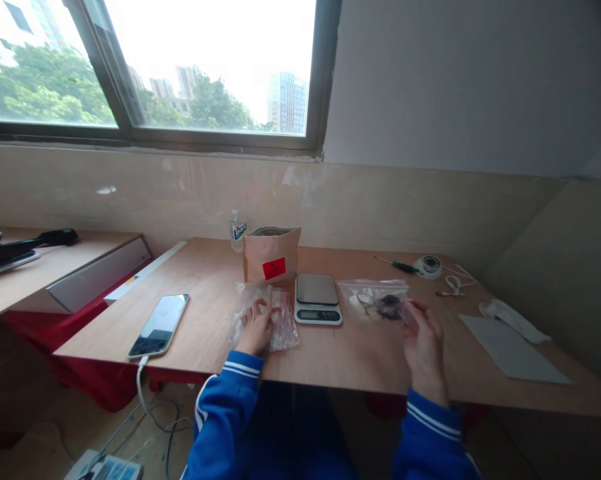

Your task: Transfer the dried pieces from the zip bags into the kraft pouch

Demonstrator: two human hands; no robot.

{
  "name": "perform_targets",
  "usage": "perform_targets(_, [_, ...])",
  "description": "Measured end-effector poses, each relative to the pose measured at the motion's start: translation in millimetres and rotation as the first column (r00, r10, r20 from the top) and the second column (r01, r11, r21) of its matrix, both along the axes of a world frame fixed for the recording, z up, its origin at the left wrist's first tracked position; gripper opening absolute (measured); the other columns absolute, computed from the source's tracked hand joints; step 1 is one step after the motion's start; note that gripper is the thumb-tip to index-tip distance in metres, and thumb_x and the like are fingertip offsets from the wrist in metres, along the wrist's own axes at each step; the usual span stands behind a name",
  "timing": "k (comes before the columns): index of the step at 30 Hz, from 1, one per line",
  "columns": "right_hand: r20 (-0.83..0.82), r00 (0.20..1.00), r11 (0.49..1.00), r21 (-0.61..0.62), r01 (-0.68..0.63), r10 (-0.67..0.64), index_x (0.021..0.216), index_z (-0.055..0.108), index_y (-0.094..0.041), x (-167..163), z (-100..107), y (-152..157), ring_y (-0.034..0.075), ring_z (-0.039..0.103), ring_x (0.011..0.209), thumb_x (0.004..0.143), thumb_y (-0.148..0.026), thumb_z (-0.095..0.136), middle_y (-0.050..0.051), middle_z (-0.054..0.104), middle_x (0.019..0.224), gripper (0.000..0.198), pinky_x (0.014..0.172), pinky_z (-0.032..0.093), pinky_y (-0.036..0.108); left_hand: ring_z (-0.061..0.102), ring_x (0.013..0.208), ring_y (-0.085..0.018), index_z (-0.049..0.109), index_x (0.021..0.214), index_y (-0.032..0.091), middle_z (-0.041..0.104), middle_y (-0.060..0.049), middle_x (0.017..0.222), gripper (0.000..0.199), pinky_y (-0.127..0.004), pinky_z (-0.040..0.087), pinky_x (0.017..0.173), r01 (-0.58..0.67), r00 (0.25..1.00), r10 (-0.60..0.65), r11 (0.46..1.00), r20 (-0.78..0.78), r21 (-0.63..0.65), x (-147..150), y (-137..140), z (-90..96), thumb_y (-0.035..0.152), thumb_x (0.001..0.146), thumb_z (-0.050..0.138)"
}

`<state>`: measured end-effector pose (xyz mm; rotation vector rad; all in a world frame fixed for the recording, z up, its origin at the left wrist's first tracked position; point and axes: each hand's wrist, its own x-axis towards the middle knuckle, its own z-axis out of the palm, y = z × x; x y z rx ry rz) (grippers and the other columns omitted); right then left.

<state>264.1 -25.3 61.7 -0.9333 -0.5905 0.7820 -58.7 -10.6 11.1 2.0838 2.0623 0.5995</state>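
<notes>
My left hand rests on a pile of clear plastic zip bags, its fingers bent and apart. At the right, my right hand has its fingers closed at the right edge of a clear zip bag. That bag lies on the table with dark, thin contents inside; their kind cannot be made out. Between my hands stands a small white digital scale with nothing on its plate. Just behind the pile is an open brown paper pouch with a red label, standing upright.
A charging phone lies at the left. Behind the pouch stands a clear pump bottle. At the right are a screwdriver, a white dome camera, a white cable, a grey sheet and a white cloth.
</notes>
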Motion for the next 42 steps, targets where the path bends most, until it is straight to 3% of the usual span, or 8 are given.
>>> perform_targets(7, [-0.183,0.970,0.968,-0.165,-0.189,0.159,0.081,0.059,-0.022,-46,-1,-60,0.014,0.062,0.057,0.057,-0.034,0.075,-0.005,0.065,0.067,0.031,0.051,0.048,0.024,0.058,0.105,-0.025,0.059,0.123,0.021,0.063,-0.012,0.117,0.040,-0.042,0.041,0.094,0.089,0.956,-0.106,0.993,0.275,0.071,21,-29,43.7,0.018,0.090,0.037])
perform_targets(12, [-0.079,0.975,0.969,-0.120,-0.216,0.208,0.081,0.057,-0.022,-61,11,-63,0.010,0.056,0.054,0.060,-0.035,0.073,-0.007,0.059,0.066,0.029,0.048,0.043,0.019,0.060,0.077,-0.015,0.055,0.119,0.021,0.063,-0.007,0.103,0.038,-0.027,0.047,0.069,0.505,0.471,-0.397,0.854,0.788,0.128,81,-82,71.9,0.045,0.090,0.047])
perform_targets(17, [0.289,0.955,0.985,-0.172,-0.025,0.075,0.087,0.058,-0.019,-73,8,-65,0.014,0.055,0.062,0.067,-0.044,0.068,0.001,0.062,0.080,0.034,0.056,0.044,0.025,0.045,0.055,-0.008,0.050,0.084,0.018,0.048,0.004,0.065,0.033,-0.020,0.034,0.051,0.531,0.312,-0.290,0.843,0.905,0.088,118,-103,54.9,0.051,0.084,0.055])
perform_targets(21, [0.631,0.770,0.980,-0.077,0.182,-0.093,0.091,0.058,-0.020,-83,7,-72,0.015,0.051,0.062,0.079,-0.048,0.059,0.004,0.061,0.084,0.031,0.060,0.043,0.028,0.047,0.062,-0.011,0.046,0.078,0.020,0.047,0.004,0.066,0.034,-0.023,0.040,0.061,0.204,0.326,-0.148,0.975,0.934,0.083,119,-95,43.0,0.052,0.084,0.054])
perform_targets(27, [0.809,0.549,0.964,-0.076,-0.256,0.209,0.085,0.066,-0.024,-107,21,-83,0.022,0.059,0.088,0.086,-0.041,0.059,0.005,0.066,0.091,0.018,0.080,0.047,0.033,0.058,0.088,-0.020,0.044,0.095,0.020,0.056,-0.006,0.096,0.035,-0.033,0.047,0.077,-0.023,0.190,-0.048,0.998,0.981,0.054,119,-89,46.1,0.054,0.086,0.048])
perform_targets(30, [0.813,0.545,0.963,-0.065,-0.263,0.204,0.099,0.068,-0.025,-112,22,-82,0.023,0.059,0.098,0.087,-0.037,0.058,0.005,0.067,0.103,0.019,0.087,0.047,0.035,0.058,0.098,-0.020,0.042,0.103,0.020,0.053,-0.009,0.109,0.038,-0.033,0.048,0.082,-0.009,0.084,-0.072,0.997,0.994,0.073,122,-93,52.2,0.055,0.088,0.044])
perform_targets(36, [0.819,0.549,0.972,-0.042,-0.230,0.166,0.097,0.070,-0.025,-106,13,-78,0.022,0.061,0.096,0.086,-0.021,0.055,0.005,0.070,0.101,0.020,0.087,0.048,0.035,0.054,0.095,-0.018,0.050,0.090,0.019,0.053,-0.004,0.092,0.036,-0.035,0.043,0.093,0.114,0.214,-0.266,0.962,0.940,0.246,132,-104,58.4,0.054,0.090,0.042])
perform_targets(42, [0.757,0.601,0.940,-0.051,-0.337,0.256,0.097,0.071,-0.025,-100,13,-79,0.021,0.063,0.098,0.087,-0.024,0.056,0.005,0.069,0.105,0.019,0.087,0.050,0.034,0.057,0.088,-0.017,0.046,0.092,0.020,0.055,-0.003,0.092,0.035,-0.032,0.046,0.082,0.023,0.184,-0.217,0.976,0.959,0.216,132,-102,53.1,0.054,0.085,0.051])
